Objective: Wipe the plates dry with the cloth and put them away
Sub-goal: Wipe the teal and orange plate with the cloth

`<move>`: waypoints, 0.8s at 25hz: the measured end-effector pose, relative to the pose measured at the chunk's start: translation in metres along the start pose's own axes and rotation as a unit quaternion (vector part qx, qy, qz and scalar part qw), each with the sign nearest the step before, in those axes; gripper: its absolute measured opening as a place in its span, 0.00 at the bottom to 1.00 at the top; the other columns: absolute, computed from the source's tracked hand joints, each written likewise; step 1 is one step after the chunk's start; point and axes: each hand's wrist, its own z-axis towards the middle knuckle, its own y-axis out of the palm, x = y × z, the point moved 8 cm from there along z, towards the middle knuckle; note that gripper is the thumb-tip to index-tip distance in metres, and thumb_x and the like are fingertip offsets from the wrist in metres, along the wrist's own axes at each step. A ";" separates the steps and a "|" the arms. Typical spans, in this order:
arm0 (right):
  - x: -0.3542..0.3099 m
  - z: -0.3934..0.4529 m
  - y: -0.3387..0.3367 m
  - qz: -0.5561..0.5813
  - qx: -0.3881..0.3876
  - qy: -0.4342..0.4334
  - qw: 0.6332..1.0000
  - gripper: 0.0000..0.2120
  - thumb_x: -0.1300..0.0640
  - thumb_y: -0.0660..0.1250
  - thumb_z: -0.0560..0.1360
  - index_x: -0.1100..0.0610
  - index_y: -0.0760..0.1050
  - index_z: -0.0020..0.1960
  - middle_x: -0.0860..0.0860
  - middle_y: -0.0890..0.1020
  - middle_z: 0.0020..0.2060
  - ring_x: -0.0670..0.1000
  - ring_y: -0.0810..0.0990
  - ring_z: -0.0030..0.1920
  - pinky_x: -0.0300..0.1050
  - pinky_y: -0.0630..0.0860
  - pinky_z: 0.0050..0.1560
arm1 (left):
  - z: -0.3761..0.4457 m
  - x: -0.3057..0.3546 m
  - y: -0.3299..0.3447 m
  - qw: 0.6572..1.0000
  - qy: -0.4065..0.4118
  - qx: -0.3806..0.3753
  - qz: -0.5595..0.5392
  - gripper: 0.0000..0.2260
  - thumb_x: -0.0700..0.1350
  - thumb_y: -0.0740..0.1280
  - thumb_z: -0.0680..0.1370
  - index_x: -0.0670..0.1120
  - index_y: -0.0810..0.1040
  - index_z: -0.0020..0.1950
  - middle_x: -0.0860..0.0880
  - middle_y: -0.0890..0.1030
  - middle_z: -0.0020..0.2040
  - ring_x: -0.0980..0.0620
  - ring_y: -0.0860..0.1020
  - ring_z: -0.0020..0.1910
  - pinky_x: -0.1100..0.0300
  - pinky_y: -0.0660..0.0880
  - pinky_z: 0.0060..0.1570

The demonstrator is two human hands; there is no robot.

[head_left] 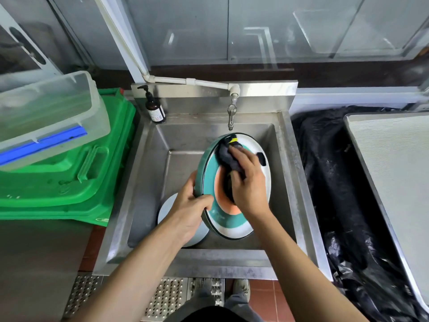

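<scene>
Over the steel sink I hold a round plate tilted on edge; it has a white rim, a teal ring and an orange middle. My left hand grips its left rim, thumb on the face and fingers behind. My right hand presses a dark grey cloth with a yellow tag against the plate's face, fingers curled over the cloth. A second, pale blue-grey plate lies in the sink basin, partly hidden under my left forearm.
A tap hangs just above the plate's top edge. A brown pump bottle stands at the sink's back left corner. Left of the sink are a green bin and a clear plastic box. A black plastic sheet and a grey counter lie right.
</scene>
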 end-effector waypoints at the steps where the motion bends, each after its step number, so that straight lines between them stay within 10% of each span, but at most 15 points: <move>1: 0.009 0.007 -0.007 -0.005 0.026 0.043 0.999 0.25 0.69 0.60 0.73 0.59 0.78 0.68 0.56 0.77 0.68 0.50 0.73 0.68 0.45 0.67 0.73 | -0.003 0.000 -0.001 1.000 0.000 -0.001 0.006 0.26 0.31 0.60 0.59 0.56 0.82 0.47 0.43 0.71 0.45 0.44 0.65 0.46 0.52 0.64 0.43; 9: -0.030 -0.033 0.024 -0.004 -0.105 -0.118 0.987 0.20 0.60 0.62 0.79 0.57 0.77 0.70 0.55 0.75 0.70 0.49 0.70 0.74 0.44 0.65 0.75 | 0.003 0.007 -0.006 0.999 0.000 0.030 -0.044 0.32 0.29 0.59 0.59 0.42 0.77 0.62 0.39 0.76 0.48 0.43 0.71 0.50 0.50 0.66 0.49; 14: -0.001 0.007 -0.011 0.000 0.032 0.058 0.998 0.27 0.74 0.62 0.72 0.60 0.78 0.68 0.57 0.77 0.68 0.48 0.72 0.67 0.41 0.66 0.73 | -0.006 0.012 0.000 1.000 0.007 0.005 0.005 0.28 0.31 0.60 0.60 0.54 0.81 0.52 0.42 0.72 0.43 0.45 0.66 0.44 0.54 0.64 0.41; 20: -0.039 -0.043 0.016 0.029 -0.116 -0.078 0.990 0.22 0.65 0.63 0.76 0.53 0.79 0.68 0.52 0.75 0.68 0.50 0.72 0.72 0.47 0.68 0.73 | 0.001 0.029 -0.002 0.998 0.022 0.030 -0.045 0.34 0.29 0.58 0.58 0.39 0.74 0.65 0.37 0.79 0.52 0.42 0.75 0.53 0.51 0.69 0.51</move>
